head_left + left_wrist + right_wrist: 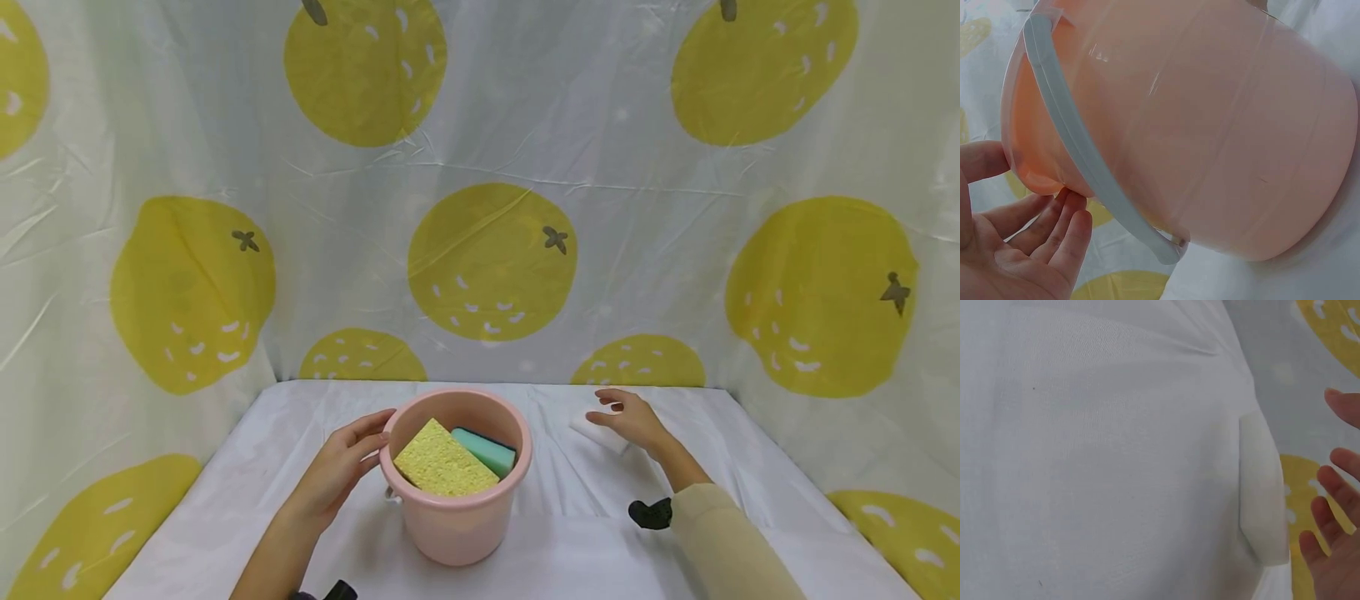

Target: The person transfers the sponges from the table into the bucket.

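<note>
A pink bucket (459,521) stands upright on the white cloth. My left hand (341,462) holds its rim from the left side, thumb at the rim's edge and fingers on the outer wall, as the left wrist view shows. Inside the bucket lie a yellow sponge (442,462) and a green sponge (486,452) with a dark layer. Over at the right, my right hand (633,421) hovers with loosely bent fingers and nothing in them. A white block (1263,490) lies on the cloth close to that hand, partly hidden by it in the head view.
A pale grey handle (1085,147) hangs down the bucket's side. White cloth (570,542) covers the table. A curtain with yellow fruit prints (491,262) rises behind and on both sides. Dark straps (651,513) sit near the wrists.
</note>
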### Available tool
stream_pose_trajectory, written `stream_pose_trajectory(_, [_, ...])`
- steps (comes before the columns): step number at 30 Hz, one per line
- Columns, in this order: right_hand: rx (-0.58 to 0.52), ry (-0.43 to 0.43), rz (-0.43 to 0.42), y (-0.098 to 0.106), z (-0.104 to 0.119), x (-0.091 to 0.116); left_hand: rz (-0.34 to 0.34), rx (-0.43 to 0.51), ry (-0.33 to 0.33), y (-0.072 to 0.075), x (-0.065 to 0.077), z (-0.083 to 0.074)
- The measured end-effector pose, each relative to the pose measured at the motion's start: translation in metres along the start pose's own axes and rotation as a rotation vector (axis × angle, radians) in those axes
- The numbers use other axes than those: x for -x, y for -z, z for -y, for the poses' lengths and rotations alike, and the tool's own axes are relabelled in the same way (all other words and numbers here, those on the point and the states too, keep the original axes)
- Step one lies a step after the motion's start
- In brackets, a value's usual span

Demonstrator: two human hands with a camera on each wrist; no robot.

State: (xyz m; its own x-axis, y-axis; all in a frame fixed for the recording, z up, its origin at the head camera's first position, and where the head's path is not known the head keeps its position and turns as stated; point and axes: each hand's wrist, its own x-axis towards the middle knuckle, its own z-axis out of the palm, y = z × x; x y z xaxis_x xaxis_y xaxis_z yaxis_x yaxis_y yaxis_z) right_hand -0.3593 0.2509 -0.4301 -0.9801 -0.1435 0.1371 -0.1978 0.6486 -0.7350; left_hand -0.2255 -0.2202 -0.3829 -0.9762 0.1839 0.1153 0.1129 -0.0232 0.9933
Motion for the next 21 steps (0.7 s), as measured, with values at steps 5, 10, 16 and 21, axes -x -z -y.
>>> stream_pose_trajectory(5, [0.044,-0.006,-0.027,-0.002,-0.007,-0.001,-0.009,-0.008,-0.003,0.0,-0.001,-0.001])
stream_pose_trajectory(10, [0.127,-0.034,-0.048,-0.004,-0.02,-0.001,-0.006,-0.007,-0.006,-0.001,-0.001,0.0])
stream_pose_trajectory(16, [0.137,-0.089,-0.024,-0.011,-0.033,-0.003,-0.018,-0.014,-0.003,-0.001,-0.001,-0.001])
stream_pose_trajectory(21, [0.156,-0.077,-0.015,-0.016,-0.038,-0.003,-0.02,-0.009,0.004,-0.001,-0.001,0.0])
